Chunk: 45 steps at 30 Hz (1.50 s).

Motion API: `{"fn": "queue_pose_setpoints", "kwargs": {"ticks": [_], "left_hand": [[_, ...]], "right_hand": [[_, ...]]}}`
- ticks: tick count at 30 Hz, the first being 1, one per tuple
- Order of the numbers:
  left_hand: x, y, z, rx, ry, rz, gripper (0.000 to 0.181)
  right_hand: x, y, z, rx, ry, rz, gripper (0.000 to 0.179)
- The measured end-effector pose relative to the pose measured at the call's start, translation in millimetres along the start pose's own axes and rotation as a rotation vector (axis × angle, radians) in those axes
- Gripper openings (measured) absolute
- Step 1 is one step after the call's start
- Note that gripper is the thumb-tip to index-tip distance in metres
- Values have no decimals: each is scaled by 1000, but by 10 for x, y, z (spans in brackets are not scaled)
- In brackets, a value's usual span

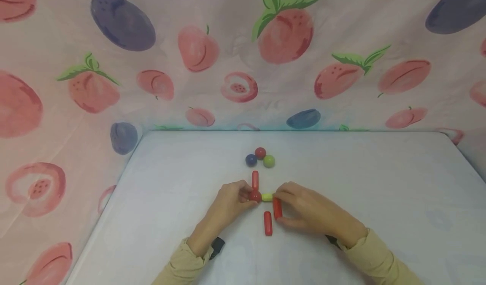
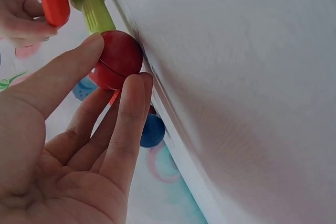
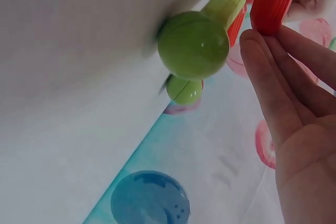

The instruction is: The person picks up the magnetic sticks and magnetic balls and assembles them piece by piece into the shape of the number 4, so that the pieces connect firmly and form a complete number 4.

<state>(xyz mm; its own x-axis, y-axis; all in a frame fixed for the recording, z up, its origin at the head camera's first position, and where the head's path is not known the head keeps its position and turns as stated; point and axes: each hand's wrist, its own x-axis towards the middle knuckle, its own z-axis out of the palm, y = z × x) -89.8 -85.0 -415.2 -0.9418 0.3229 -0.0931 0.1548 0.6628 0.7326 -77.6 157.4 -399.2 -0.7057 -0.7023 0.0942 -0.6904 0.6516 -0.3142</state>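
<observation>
Behind the white table (image 1: 341,162) hangs the fruit-print cloth (image 1: 235,52). Your right hand (image 1: 309,207) has its thumb and fingertips closed on a red stick (image 1: 278,209), near its ends; your left hand (image 1: 229,200) pinches a red ball (image 1: 255,196) between thumb and fingers. The held stick lies lengthwise toward you, roughly square to the short yellow-green stick (image 1: 267,197) that runs sideways from the red ball to a green ball (image 3: 193,45). That green ball is hidden in the head view; judging by the wrist views, the held stick sits just beside it, higher off the table, and your right hand is the nearer one. Another red stick (image 1: 255,179) points away from you beyond the red ball, seemingly touching it; a loose red stick (image 1: 268,223) lies nearer you. Farthest out, a blue ball (image 1: 251,160), second red ball (image 1: 260,153) and lime ball (image 1: 269,161) cluster together.
</observation>
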Motion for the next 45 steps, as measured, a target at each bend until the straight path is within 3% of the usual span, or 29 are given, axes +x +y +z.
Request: {"fn": "queue_pose_setpoints", "kwargs": {"ticks": [13,21,29,45], "left_hand": [[3,-1,6,-3,0,-16,28],[8,4,5,-2,1,-23,27],[8,-2,5,3,4,-19,27],[6,0,11,-12,-3,-16,26]], "right_hand": [[3,136,-110,-13,114,-6,51],[30,207,-160,-39,149,20,54],[54,297,-153,-37,195,-7,54],[83,453,-94,-28,167,96,59]]}}
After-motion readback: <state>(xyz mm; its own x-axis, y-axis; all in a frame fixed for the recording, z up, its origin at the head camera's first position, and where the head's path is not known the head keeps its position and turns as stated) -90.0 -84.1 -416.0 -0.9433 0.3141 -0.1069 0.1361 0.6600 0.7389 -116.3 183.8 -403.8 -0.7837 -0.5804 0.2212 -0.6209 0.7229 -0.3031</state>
